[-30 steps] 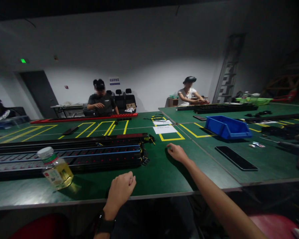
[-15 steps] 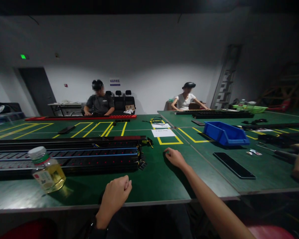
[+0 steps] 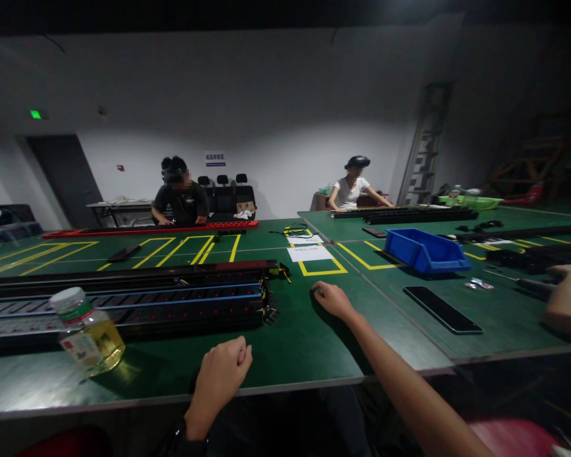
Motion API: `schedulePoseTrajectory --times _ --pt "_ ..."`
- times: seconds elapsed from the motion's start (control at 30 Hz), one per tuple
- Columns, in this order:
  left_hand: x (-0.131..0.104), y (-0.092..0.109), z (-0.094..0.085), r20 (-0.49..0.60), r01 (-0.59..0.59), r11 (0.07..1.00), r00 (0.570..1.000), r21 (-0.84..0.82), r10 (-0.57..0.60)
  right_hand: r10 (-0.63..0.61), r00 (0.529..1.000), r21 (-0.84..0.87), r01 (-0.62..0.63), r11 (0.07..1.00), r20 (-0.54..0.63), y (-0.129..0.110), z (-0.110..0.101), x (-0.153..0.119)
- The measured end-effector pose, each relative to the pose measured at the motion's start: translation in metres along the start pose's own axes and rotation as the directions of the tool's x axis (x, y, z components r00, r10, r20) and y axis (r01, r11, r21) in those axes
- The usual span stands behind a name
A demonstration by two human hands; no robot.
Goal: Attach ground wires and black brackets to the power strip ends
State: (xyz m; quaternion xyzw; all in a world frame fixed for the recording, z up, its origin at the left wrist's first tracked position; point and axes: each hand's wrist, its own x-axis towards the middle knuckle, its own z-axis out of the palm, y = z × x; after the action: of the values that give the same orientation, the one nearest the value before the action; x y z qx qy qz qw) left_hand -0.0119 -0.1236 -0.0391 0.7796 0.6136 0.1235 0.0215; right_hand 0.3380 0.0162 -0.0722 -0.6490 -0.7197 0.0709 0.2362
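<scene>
My left hand (image 3: 223, 371) rests at the near edge of the green table (image 3: 285, 349), its fingers curled into a loose fist with nothing showing in it. Farther forward and to the right, my right hand (image 3: 333, 299) lies on the tabletop, fingers folded in and no object visible. Left of it are long black strip units (image 3: 171, 311) with blue edging and loose wire ends. A bottle of yellow drink (image 3: 90, 336) stands in front of these units, left of my left hand. Right of my right hand lies a black phone (image 3: 442, 309).
A blue bin (image 3: 423, 251) sits beyond the phone. At the right edge, another person's hand (image 3: 568, 301) holds a dark screwdriver-like tool (image 3: 528, 285). Two people work across the table, by a red strip (image 3: 219, 226) and black bars (image 3: 423, 216). Paper sheets (image 3: 309, 254) lie mid-table.
The view has shifted slightly, and the person at the back left leans lower and to the left. Both my hands keep their pose and place on the table.
</scene>
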Motion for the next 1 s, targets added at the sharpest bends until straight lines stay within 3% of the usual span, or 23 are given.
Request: schedulePoseTrajectory --times 0.8,0.9,1.0 --pt "0.001 0.002 -0.005 0.032 0.004 1.0 0.999 -0.004 -0.003 0.009 1.0 0.017 -0.009 1.0 -0.012 -0.005 -0.003 -0.001" --pt "0.002 0.001 -0.005 0.039 0.007 1.0 0.999 0.012 -0.008 0.001 1.0 0.021 -0.002 1.0 0.017 -0.003 -0.012 0.001" --pt "0.004 0.0 -0.006 0.053 0.004 1.0 0.999 0.017 -0.005 0.008 0.998 0.004 -0.008 1.0 0.065 0.018 -0.04 0.0"
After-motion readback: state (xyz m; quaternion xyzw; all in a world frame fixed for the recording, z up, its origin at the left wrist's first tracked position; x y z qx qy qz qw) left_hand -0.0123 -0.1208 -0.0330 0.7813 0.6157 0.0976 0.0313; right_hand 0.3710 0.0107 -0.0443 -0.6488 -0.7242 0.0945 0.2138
